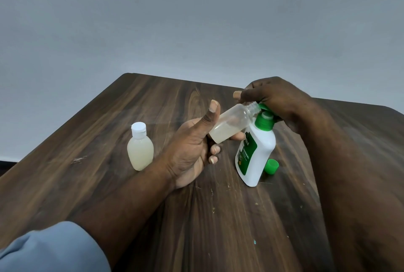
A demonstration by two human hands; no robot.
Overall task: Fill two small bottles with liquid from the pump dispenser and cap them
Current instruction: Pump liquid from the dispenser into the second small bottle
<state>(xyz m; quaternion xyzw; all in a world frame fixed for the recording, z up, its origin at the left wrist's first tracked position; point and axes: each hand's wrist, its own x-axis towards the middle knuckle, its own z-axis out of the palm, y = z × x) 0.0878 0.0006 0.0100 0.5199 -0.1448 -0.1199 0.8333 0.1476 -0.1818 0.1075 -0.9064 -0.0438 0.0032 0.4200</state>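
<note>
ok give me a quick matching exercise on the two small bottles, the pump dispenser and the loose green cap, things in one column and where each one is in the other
Things
1. capped small bottle
2. open small bottle
3. pump dispenser
4. green cap

Places
a. held tilted in the left hand, mouth at the green pump
b. lying on the table just right of the dispenser
c. standing upright by itself, left of both hands
d. pump top covered by the right hand

Pairs: 1-c, 2-a, 3-d, 4-b

Capped bottle [140, 150] stands upright; open bottle [231, 126] tilts toward dispenser [258, 156].
</note>
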